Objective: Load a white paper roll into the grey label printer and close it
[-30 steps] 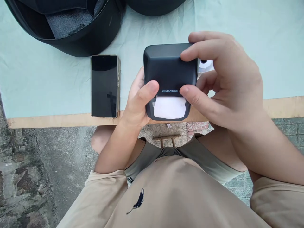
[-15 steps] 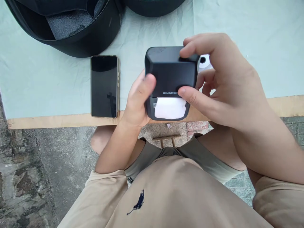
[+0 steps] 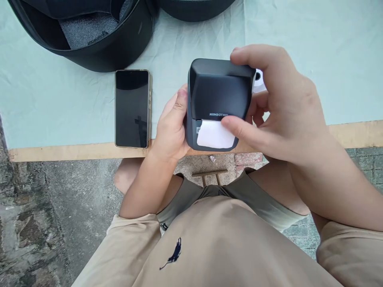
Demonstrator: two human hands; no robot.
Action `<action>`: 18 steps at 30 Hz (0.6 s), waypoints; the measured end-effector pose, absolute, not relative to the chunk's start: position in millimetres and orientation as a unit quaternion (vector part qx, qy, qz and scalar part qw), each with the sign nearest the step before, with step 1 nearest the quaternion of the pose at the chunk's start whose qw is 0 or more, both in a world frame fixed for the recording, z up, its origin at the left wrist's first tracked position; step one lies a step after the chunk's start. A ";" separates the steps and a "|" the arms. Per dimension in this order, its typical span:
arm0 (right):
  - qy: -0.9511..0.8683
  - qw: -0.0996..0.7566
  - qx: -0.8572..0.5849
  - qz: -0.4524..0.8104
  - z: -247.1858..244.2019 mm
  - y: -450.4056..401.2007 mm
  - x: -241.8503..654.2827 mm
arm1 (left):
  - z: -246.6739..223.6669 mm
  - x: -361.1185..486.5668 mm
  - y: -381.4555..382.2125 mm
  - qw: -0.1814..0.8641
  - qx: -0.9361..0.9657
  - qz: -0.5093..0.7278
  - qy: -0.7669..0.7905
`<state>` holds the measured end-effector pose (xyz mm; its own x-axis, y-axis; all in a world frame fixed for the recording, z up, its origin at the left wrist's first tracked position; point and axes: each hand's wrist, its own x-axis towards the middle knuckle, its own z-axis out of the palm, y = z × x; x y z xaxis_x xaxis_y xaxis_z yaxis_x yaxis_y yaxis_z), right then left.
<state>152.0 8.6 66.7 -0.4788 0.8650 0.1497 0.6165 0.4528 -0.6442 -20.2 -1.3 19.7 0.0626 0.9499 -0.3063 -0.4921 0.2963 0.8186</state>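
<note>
A black label printer (image 3: 220, 95) marked NIIMBOT is held up above the table's front edge, its lid toward me. White paper (image 3: 215, 134) sticks out of the slot below the lettering, with a ragged edge. My left hand (image 3: 173, 123) is closed around the printer's left side, the thumb along its edge. On the right side my right hand (image 3: 281, 99) grips it, thumb on the front near the paper slot and index finger at the top right corner. Its other fingers are partly hidden behind the printer. A white roll (image 3: 259, 81) shows in part behind the printer.
A smartphone (image 3: 132, 108) with a dark screen lies left of my hands near the table's wooden edge (image 3: 60, 153). An open black zippered case (image 3: 119, 48) with grey foam stands at the back left, beside a second black case (image 3: 196, 10). A pale green cloth (image 3: 335, 52) covers the table.
The printer has shifted slightly right and turned a little. My left thumb has moved from the printer's front to its left edge, and my right index finger has slid toward the top right corner.
</note>
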 end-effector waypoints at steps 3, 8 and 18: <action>-0.822 0.233 -0.438 0.281 69.3 10.8 154.8 | 20.6 -20.8 0.7 0.697 0.263 0.536 0.397; -0.812 0.266 -0.442 0.273 79.0 14.3 156.4 | 23.0 -19.9 0.6 0.719 0.269 0.533 0.355; -0.747 0.306 -0.547 0.223 97.3 12.4 145.3 | 17.1 -22.3 0.3 0.757 0.283 0.520 0.276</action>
<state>145.3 12.4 97.3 -0.2155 0.9531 0.2125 0.6801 0.3026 -0.6678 -22.3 0.3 17.1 0.3071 0.9436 -0.1235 -0.6307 0.2990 0.7161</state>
